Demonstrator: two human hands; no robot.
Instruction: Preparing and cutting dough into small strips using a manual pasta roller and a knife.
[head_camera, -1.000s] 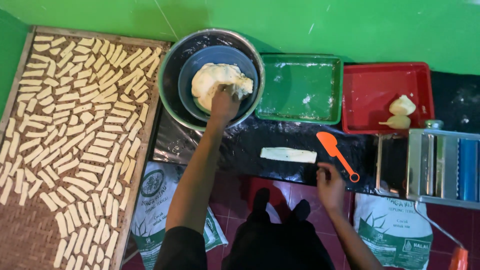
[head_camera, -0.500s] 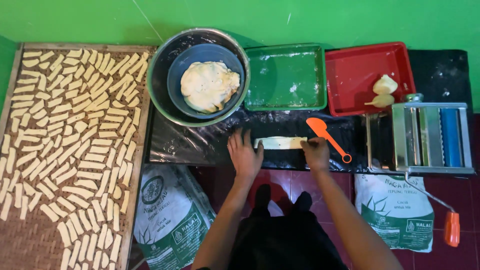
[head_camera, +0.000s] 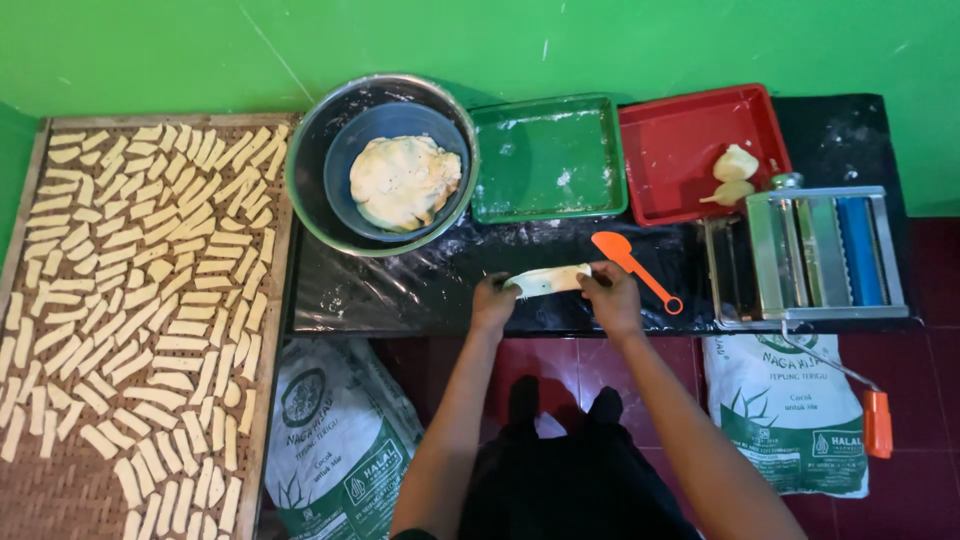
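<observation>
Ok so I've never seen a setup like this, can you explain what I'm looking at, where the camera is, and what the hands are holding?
The camera sits on a person's head and looks straight down at a low black work surface. The left hand and right hand each hold one end of a pale dough strip. Beside the right hand lies an orange spatula. Behind are a metal bowl holding a dark bowl of dough, a green tray and a red tray with two dough lumps. At right stands a hand-cranked pasta roller. At left, a woven mat carries rows of cut dough pieces.
</observation>
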